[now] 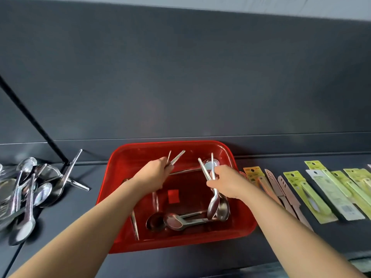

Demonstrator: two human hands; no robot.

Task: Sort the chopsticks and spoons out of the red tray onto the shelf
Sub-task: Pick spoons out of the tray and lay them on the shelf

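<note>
Fingers (pixel 169 169) of the left hand (pixel 153 174) are curled tightly around a pair of metal chopsticks (pixel 177 157), whose thin ends stick out past the knuckles toward the far wall of the red tray (pixel 180 246). On the other side the right hand (pixel 227 182) pinches two spoons (pixel 215 203) by the middle of their handles, thumb against the fingers. The bowls hang down and the handle ends point up — I think this grip lets the hand lift both at once without them sliding.

Both hands are inside the tray, and each kind of cutlery is collected in its own hand, which keeps the sorting simple. Under them some loose spoons (pixel 174 220) lie on the tray floor near the front wall, and a single chopstick (pixel 135 223) leans along the left wall.

The tray stands on the dark shelf (pixel 80 217). To its left a heap of spoons (pixel 26 197) already lies on the shelf, with a few sorted chopsticks (pixel 75 161) beside it — probably the place where the held pieces must go. To the right lies a row of packaged knives (pixel 313 197), which is not part of the task
</note>
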